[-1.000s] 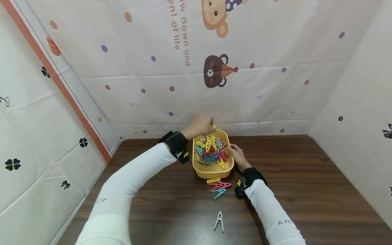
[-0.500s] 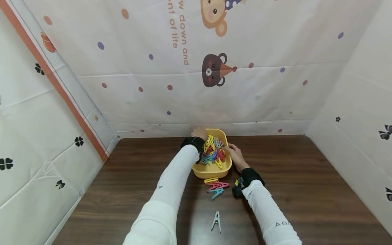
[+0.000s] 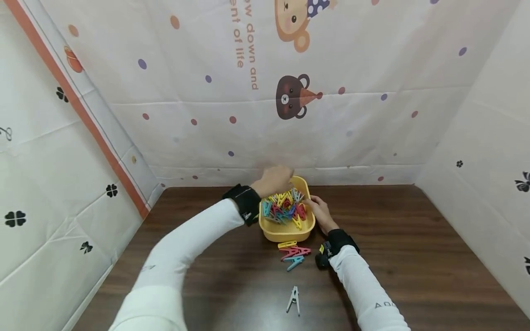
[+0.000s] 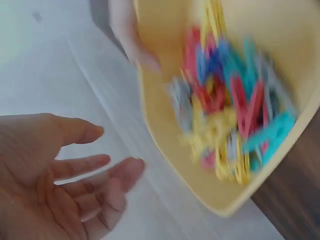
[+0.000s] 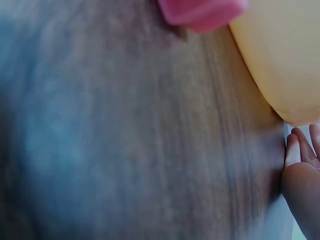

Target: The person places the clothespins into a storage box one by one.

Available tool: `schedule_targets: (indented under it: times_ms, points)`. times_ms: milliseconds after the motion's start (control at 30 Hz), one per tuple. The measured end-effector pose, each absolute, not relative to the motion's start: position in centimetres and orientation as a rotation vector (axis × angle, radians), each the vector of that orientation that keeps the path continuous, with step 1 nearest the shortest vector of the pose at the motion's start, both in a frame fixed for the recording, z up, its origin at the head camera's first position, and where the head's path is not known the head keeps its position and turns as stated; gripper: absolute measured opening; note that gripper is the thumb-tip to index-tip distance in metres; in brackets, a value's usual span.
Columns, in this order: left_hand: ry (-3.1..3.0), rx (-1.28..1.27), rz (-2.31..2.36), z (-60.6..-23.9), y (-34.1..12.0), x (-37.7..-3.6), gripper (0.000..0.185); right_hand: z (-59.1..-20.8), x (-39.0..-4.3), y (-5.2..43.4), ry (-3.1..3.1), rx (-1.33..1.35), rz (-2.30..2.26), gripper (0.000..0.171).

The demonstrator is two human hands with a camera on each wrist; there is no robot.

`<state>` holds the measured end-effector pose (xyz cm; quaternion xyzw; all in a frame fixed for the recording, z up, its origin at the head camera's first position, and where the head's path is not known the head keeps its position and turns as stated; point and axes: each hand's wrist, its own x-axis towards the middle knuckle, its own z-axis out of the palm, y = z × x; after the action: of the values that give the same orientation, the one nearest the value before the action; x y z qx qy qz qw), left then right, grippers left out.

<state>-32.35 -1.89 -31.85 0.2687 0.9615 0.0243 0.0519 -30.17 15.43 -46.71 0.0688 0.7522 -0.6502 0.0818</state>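
One brown wooden table (image 3: 414,257), walled by printed sheets. Yellow tub (image 3: 285,232) sits at its far middle, full of mixed-colour clothespins (image 3: 283,207). Left hand (image 3: 273,180) hovers over the tub's far-left rim; wrist view shows palm open, fingers relaxed, holding nothing. Right hand (image 3: 319,212) rests against the tub's right side, fingers at the rim; can't tell how tightly it grips. Yellow, red and blue pegs (image 3: 294,255) lie just near of the tub. White peg (image 3: 294,299) lies alone, nearer still.

One yellow tub (image 3: 285,232), four loose clothespins (image 3: 294,299)
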Motion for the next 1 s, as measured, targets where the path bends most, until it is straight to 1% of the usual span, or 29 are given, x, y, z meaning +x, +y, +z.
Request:
schedule_targets:
  times_ms: [100,167,233,300,400,467,633,833,1000]
  points:
    - [2.886,1.102,0.002,-32.2,-1.8,-28.1,0.020,-46.7,-30.3,15.7,2.258,0.175,-1.960,0.054]
    - [2.814,1.299,-0.161,-33.2,-1.7,-25.1,0.017,-46.7,-30.3,15.9,2.263,0.166,-1.974,0.053]
    - [2.723,1.449,-0.327,-34.7,-1.8,-22.3,0.018,-46.6,-30.4,16.1,2.261,0.164,-1.984,0.053]
    - [2.634,1.547,-0.476,-36.2,-2.1,-20.2,0.026,-46.6,-30.5,16.2,2.264,0.178,-1.990,0.053]
    - [2.569,1.562,-0.627,-38.1,-3.0,-18.1,0.043,-46.8,-30.5,16.0,2.264,0.190,-1.979,0.054]
    - [2.556,1.551,-0.681,-38.8,-3.8,-17.4,0.048,-46.8,-30.4,15.8,2.250,0.208,-1.968,0.054]
    - [2.572,1.577,-0.652,-39.7,-5.3,-17.0,0.051,-46.9,-30.0,15.5,2.219,0.233,-1.963,0.055]
    - [2.631,1.587,-0.546,-40.4,-6.2,-17.4,0.049,-46.8,-30.1,15.6,2.241,0.214,-1.970,0.056]
    - [2.662,1.531,-0.455,-41.0,-6.9,-17.7,0.045,-47.1,-30.1,15.4,2.241,0.232,-1.966,0.055]
